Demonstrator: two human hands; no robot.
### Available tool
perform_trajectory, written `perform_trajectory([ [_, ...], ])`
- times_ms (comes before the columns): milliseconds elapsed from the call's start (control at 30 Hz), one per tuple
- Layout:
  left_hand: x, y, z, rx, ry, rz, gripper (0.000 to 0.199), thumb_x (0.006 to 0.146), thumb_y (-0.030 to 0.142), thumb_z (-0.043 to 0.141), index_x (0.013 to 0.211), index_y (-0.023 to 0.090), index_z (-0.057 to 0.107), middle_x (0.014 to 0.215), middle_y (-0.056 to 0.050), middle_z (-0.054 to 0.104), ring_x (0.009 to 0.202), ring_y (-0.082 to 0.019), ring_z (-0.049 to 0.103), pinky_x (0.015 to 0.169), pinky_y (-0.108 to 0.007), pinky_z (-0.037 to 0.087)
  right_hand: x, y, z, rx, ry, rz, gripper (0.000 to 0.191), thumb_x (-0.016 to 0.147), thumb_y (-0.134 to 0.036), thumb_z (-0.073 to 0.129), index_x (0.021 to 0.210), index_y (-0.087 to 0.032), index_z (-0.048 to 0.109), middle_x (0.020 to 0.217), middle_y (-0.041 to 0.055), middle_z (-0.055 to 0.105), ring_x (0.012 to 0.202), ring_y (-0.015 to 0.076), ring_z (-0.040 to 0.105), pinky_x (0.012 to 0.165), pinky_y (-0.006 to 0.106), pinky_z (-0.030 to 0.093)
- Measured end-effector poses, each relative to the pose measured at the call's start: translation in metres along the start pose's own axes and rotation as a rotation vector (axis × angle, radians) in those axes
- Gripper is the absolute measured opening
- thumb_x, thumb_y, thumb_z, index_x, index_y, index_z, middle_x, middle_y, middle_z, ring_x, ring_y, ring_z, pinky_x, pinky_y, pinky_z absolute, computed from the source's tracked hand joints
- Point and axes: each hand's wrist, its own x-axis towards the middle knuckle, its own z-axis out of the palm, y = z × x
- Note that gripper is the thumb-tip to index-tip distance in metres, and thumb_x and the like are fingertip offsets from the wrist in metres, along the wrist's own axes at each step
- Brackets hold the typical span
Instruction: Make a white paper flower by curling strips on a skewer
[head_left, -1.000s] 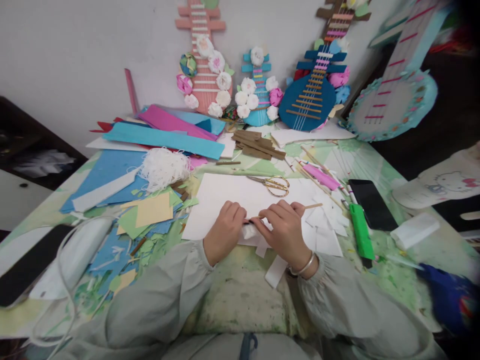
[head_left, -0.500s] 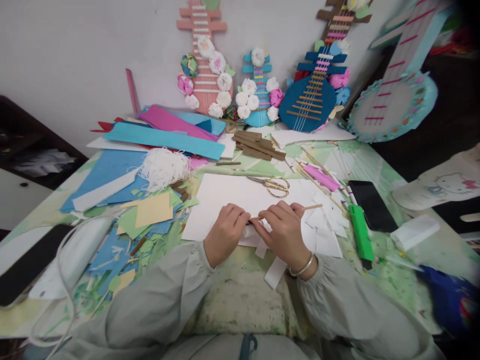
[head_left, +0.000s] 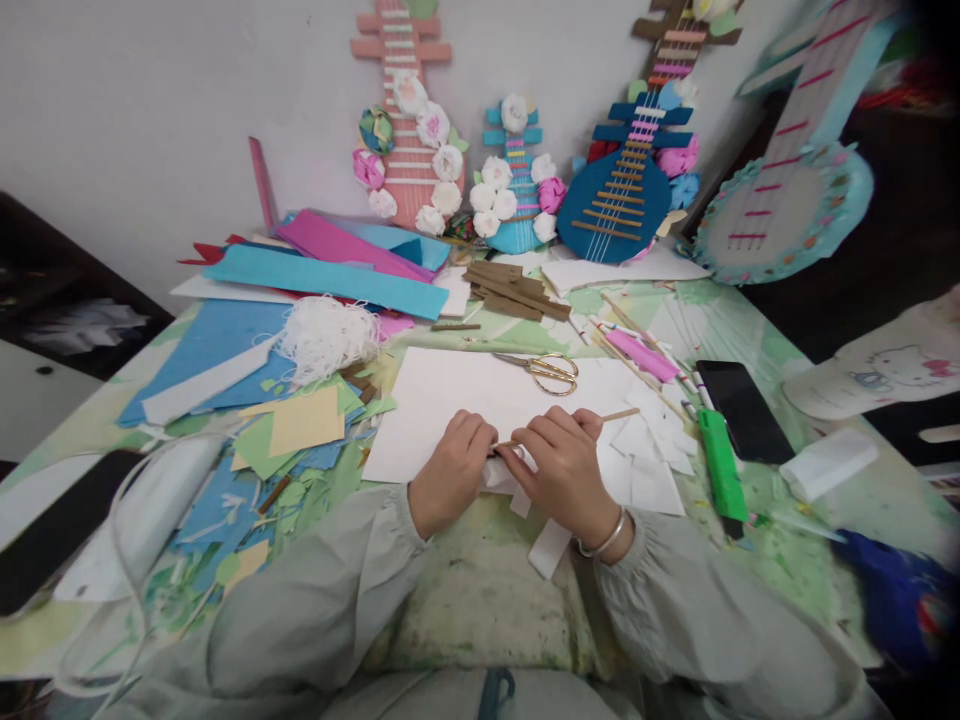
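Between my two hands runs a thin tan stick, its free end poking out to the right. My left hand is closed, fingertips pinched at the stick's left end, where a small dark bit shows that I cannot make out. My right hand is closed around the stick's middle, fingers curled over it. Under both hands lies a white sheet, with white paper strips hanging below the right hand. Gold-handled scissors rest on the sheet just beyond the hands.
Colored paper scraps and a tangle of white string lie left. A green box cutter and a black phone lie right. Brown strips are behind. Decorated paper lutes lean against the wall.
Both hands keep their hold on the stick. The left fingertips have shifted slightly, and the stick's right end has moved a little to the left.
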Motion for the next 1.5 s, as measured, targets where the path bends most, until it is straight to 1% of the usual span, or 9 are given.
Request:
perform_trajectory([
  [500,-0.001,0.0,0.0,-0.087,0.021,-0.039,0.017,0.084,0.003,0.038,0.078,0.015,0.048,0.078,-0.006,0.05,0.077,-0.02,0.043,0.068,-0.032,0.04,-0.001,0.0,0.001,0.012,0.008,-0.021,0.023,0.087,-0.029,0.053,0.068,-0.017,0.06,0.063,0.0008,0.056,0.071,0.0152,0.044,0.074,0.036,0.023],
  [633,0.002,-0.003,-0.007,-0.217,0.049,-0.082,0.016,0.087,0.009,0.04,0.079,0.014,0.053,0.079,-0.007,0.054,0.079,-0.019,0.047,0.071,-0.032,0.041,0.002,0.005,0.001,0.063,0.017,0.034,0.022,0.086,-0.03,0.055,0.07,-0.017,0.063,0.065,0.0012,0.059,0.072,0.015,0.046,0.076,0.037,0.023],
  [767,0.007,-0.013,-0.019,-0.534,0.134,-0.221,0.012,0.085,0.021,0.052,0.086,0.015,0.061,0.083,-0.007,0.062,0.083,-0.018,0.054,0.075,-0.031,0.042,0.007,0.011,-0.001,0.226,-0.008,0.213,0.019,0.081,-0.034,0.063,0.069,-0.019,0.066,0.061,-0.001,0.059,0.071,0.0146,0.049,0.078,0.037,0.022],
  [933,0.01,-0.019,-0.023,-1.193,0.256,-0.542,0.035,0.089,0.039,0.042,0.097,0.014,0.065,0.106,-0.012,0.064,0.104,-0.024,0.056,0.087,-0.035,0.042,0.012,0.017,-0.003,0.557,-0.072,0.478,0.019,0.076,-0.033,0.066,0.066,-0.018,0.066,0.061,-0.0012,0.06,0.063,0.0121,0.048,0.071,0.031,0.03],
  [1033,0.01,-0.015,-0.024,-1.58,0.143,-0.571,0.042,0.084,0.041,0.045,0.107,0.01,0.064,0.119,-0.017,0.06,0.114,-0.03,0.052,0.092,-0.04,0.042,0.013,0.018,-0.004,0.767,-0.088,0.6,0.02,0.075,-0.033,0.065,0.066,-0.016,0.065,0.061,-0.0001,0.059,0.058,0.0112,0.044,0.06,0.027,0.034],
  [1167,0.009,-0.008,-0.026,-1.838,0.007,-0.473,0.056,0.067,0.037,0.064,0.115,0.009,0.06,0.124,-0.019,0.057,0.115,-0.034,0.051,0.098,-0.042,0.037,0.014,0.017,-0.005,0.872,-0.078,0.669,0.019,0.074,-0.032,0.065,0.068,-0.014,0.067,0.062,0.0004,0.059,0.057,0.0105,0.041,0.055,0.024,0.033],
  [1267,0.009,-0.004,-0.022,-1.84,0.017,-0.463,0.061,0.062,0.032,0.072,0.117,0.011,0.058,0.122,-0.017,0.059,0.115,-0.033,0.051,0.099,-0.041,0.036,0.013,0.016,-0.004,0.873,-0.069,0.687,0.021,0.074,-0.034,0.064,0.068,-0.014,0.067,0.061,0.0006,0.059,0.057,0.0104,0.041,0.055,0.024,0.033],
  [1367,0.008,-0.003,-0.014,-1.685,0.072,-0.58,0.048,0.064,0.019,0.074,0.111,0.013,0.062,0.11,-0.013,0.065,0.103,-0.025,0.059,0.09,-0.033,0.043,0.012,0.016,-0.001,0.843,-0.078,0.693,0.02,0.075,-0.034,0.063,0.07,-0.014,0.068,0.062,0.0009,0.06,0.057,0.0107,0.042,0.055,0.024,0.034],
  [1500,0.008,-0.005,-0.004,-1.645,0.197,-0.7,0.034,0.069,0.018,0.072,0.102,0.013,0.065,0.099,-0.01,0.069,0.09,-0.019,0.063,0.078,-0.027,0.047,0.011,0.016,0.002,0.8,-0.105,0.645,0.02,0.078,-0.033,0.06,0.074,-0.015,0.068,0.067,0.002,0.064,0.059,0.0118,0.046,0.056,0.024,0.036],
])
